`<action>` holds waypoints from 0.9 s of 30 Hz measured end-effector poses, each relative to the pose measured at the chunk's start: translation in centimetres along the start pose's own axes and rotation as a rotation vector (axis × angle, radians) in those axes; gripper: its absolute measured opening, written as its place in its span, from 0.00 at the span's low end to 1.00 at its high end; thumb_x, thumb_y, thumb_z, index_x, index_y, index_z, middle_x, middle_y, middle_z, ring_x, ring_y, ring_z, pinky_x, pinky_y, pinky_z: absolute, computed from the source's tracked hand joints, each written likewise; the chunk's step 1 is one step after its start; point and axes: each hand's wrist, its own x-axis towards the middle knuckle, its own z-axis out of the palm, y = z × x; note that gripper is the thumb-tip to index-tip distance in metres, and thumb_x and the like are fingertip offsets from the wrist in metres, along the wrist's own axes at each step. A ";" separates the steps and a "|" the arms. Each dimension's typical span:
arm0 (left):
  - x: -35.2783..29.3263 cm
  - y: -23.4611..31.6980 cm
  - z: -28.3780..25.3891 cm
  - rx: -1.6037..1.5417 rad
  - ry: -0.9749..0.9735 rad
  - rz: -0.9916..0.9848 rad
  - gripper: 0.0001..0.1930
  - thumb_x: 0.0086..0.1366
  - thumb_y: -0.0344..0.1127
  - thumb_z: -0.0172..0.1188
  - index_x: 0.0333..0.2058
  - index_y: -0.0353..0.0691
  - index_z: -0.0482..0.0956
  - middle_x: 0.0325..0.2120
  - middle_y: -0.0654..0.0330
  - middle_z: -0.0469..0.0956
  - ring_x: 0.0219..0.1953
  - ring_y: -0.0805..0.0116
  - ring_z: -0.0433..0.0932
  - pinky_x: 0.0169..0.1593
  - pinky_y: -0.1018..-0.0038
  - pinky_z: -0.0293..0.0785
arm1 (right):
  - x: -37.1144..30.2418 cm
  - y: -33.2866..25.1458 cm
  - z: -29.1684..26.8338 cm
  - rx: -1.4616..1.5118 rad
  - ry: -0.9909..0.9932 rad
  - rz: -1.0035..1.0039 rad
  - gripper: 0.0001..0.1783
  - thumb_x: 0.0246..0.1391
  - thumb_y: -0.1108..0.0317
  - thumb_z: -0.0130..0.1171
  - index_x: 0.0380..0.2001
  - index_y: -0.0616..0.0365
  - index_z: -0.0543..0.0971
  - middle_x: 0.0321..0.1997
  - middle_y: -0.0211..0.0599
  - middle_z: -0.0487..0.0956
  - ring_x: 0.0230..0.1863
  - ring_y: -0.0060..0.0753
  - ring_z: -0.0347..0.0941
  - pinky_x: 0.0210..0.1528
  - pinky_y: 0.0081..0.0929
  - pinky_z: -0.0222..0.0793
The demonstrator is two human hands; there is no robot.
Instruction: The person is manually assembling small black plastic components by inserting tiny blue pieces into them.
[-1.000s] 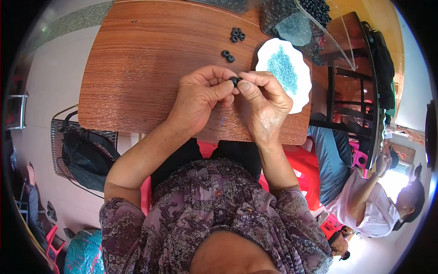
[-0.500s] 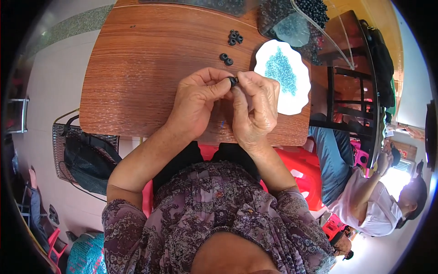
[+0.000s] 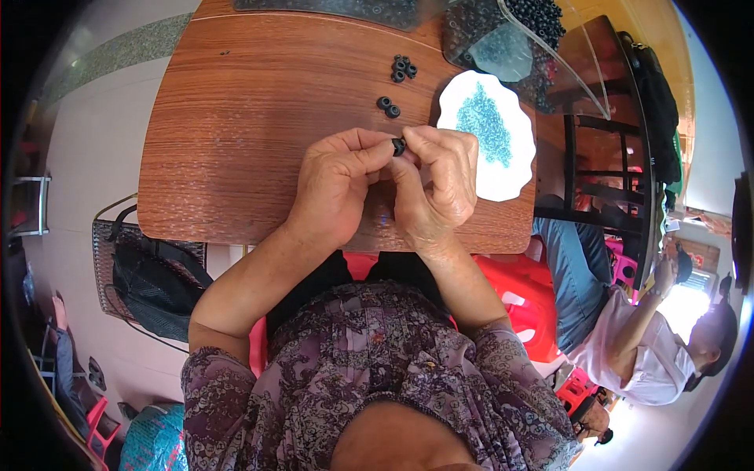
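Between my two hands, over the near part of the wooden table point(image 3: 236, 157), is a small black ring-shaped part point(image 3: 398, 147). My left hand point(image 3: 336, 177) pinches it from the left with thumb and forefinger. From the right, my right hand point(image 3: 440, 177) closes thumb and forefinger on its other side. The fingertips hide part of it. Just beyond my hands lie a pair of similar black ring parts point(image 3: 389, 107), touching each other. Farther off sits a small cluster of several more black ring parts point(image 3: 404, 69).
A white scalloped plate point(image 3: 522, 157) bearing a heap of tiny blue-green grains stands right of my hands. Behind it, a clear bin point(image 3: 550, 59) holds many black parts. A dark tray point(image 3: 345, 9) lies along the far edge. Another person point(image 3: 644, 353) sits at the right.
My hands have shifted slightly nearer to me and to the left, still pinching the black ring part. The loose parts on the table stay in place.
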 end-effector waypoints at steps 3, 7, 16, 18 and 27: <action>-0.1 -0.3 -0.1 -0.004 0.019 0.005 0.07 0.58 0.27 0.58 0.34 0.30 0.77 0.31 0.57 0.78 0.33 0.70 0.76 0.42 0.75 0.72 | 0.2 0.2 -0.2 0.001 0.000 -0.037 0.19 0.25 0.86 0.61 0.29 0.64 0.76 0.28 0.40 0.75 0.29 0.40 0.69 0.30 0.30 0.65; -0.1 -0.3 0.1 0.020 0.032 0.015 0.07 0.58 0.28 0.58 0.34 0.31 0.77 0.30 0.58 0.78 0.33 0.71 0.76 0.41 0.75 0.72 | 0.4 0.2 0.0 -0.004 0.007 -0.051 0.18 0.24 0.85 0.62 0.27 0.65 0.76 0.25 0.39 0.75 0.28 0.39 0.69 0.29 0.29 0.65; 0.5 0.2 0.3 0.063 0.032 0.034 0.06 0.60 0.29 0.58 0.34 0.31 0.77 0.30 0.59 0.78 0.32 0.74 0.75 0.40 0.78 0.71 | 1.2 0.8 0.5 -0.020 -0.010 -0.162 0.16 0.25 0.85 0.64 0.25 0.64 0.76 0.25 0.37 0.75 0.27 0.36 0.69 0.27 0.27 0.64; 0.3 -0.2 0.4 0.076 0.019 0.059 0.09 0.63 0.31 0.55 0.39 0.31 0.75 0.34 0.60 0.77 0.34 0.72 0.74 0.41 0.76 0.69 | 1.0 0.6 0.6 -0.064 -0.010 -0.142 0.14 0.29 0.85 0.62 0.27 0.64 0.76 0.27 0.39 0.75 0.29 0.38 0.69 0.28 0.29 0.64; -1.4 -0.1 2.8 0.273 0.149 0.236 0.09 0.67 0.35 0.51 0.38 0.35 0.72 0.32 0.60 0.75 0.32 0.74 0.72 0.38 0.77 0.69 | 0.1 -1.6 -3.6 0.018 -0.154 0.003 0.24 0.36 0.80 0.60 0.43 0.68 0.75 0.34 0.42 0.75 0.32 0.43 0.69 0.36 0.32 0.63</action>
